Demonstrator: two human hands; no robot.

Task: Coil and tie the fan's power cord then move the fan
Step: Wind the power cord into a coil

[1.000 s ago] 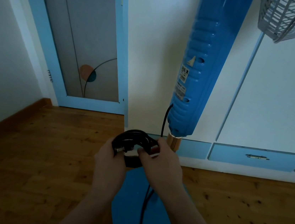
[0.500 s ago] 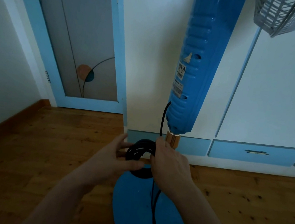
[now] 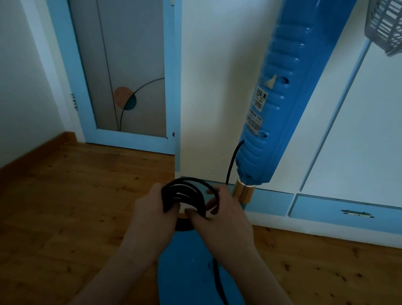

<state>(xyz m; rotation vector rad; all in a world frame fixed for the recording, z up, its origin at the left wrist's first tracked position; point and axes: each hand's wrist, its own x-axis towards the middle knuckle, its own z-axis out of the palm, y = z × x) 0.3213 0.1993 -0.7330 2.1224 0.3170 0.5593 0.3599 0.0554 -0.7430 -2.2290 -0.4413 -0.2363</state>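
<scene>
My left hand (image 3: 153,213), open a moment ago, grips the black coiled power cord (image 3: 173,194); right hand (image 3: 224,222) pinches it too. Tying looks next.

Body-wise there's not much to go on here, just two hands and the arms behind them. Both the left hand (image 3: 154,212) and the right hand (image 3: 227,221) are bare, plain skin over the knuckles and fingers. The right thumb (image 3: 191,213) has a short trimmed nail, which is about the only fine detail I can pick out. The left forearm (image 3: 116,276) and right forearm (image 3: 268,295) are bare too, right down to the bottom edge of the view, so whatever's worn higher up is out of shot. The arms look slim and smooth. The light is dim, so anything smaller on the skin is too murky to tell
</scene>
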